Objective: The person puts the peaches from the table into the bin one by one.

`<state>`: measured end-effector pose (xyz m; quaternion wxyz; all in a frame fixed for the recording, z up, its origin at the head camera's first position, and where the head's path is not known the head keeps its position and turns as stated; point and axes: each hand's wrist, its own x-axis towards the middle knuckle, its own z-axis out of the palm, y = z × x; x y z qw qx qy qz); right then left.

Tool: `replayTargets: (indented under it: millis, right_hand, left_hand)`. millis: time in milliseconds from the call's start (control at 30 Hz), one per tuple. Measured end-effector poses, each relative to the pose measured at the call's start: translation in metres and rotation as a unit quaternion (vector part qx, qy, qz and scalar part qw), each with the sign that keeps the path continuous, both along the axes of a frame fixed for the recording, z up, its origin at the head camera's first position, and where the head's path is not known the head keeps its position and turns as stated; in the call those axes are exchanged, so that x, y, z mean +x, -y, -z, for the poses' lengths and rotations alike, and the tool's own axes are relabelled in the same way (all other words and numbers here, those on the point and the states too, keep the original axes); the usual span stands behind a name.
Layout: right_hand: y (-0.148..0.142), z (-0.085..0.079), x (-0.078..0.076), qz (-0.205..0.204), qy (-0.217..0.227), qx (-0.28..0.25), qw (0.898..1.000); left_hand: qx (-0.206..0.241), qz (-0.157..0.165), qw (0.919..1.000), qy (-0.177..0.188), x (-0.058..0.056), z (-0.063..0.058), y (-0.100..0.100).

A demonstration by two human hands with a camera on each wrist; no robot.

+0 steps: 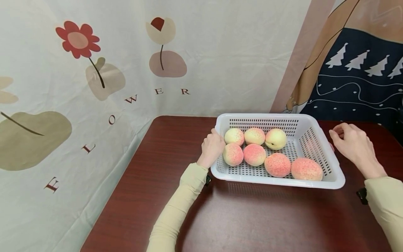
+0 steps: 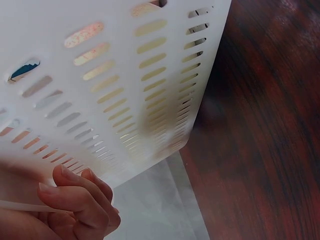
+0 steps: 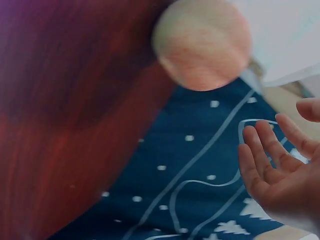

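Observation:
A white plastic basket (image 1: 252,178) with slotted walls holds several peaches (image 1: 277,165), pink and pale yellow, grouped toward its left and front. At its left end, my left hand (image 1: 212,148) grips the rim; in the left wrist view the curled fingers (image 2: 82,197) lie under the rim against the slotted wall. Just outside the right end is my right hand (image 1: 354,145), its fingers loosely bent with nothing in them. The right wrist view has one more peach (image 3: 202,45), blurred, apart from that hand and by the basket; in the head view the basket and hand mostly hide it.
The dark red-brown table (image 1: 252,217) extends in front of the basket and to its left. A pale cloth (image 1: 220,70) with printed flowers and letters hangs behind, and a navy cloth (image 1: 359,87) with white trees hangs at the back right.

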<state>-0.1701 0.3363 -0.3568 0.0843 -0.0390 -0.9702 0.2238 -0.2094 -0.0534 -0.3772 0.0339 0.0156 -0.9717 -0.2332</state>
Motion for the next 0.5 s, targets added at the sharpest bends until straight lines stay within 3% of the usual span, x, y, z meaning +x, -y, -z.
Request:
replayTargets:
  millis: [200, 500]
  right_hand:
    - [-0.014, 0.019, -0.011, -0.006, 0.04, 0.001, 0.999]
    - [-0.02, 0.039, -0.02, -0.047, 0.116, 0.001, 0.992]
  left_hand:
    - [0.002, 0.001, 1.0, 0.001, 0.0, 0.001, 0.0]
    - [0.001, -0.001, 1.0, -0.002, 0.0, 0.001, -0.001]
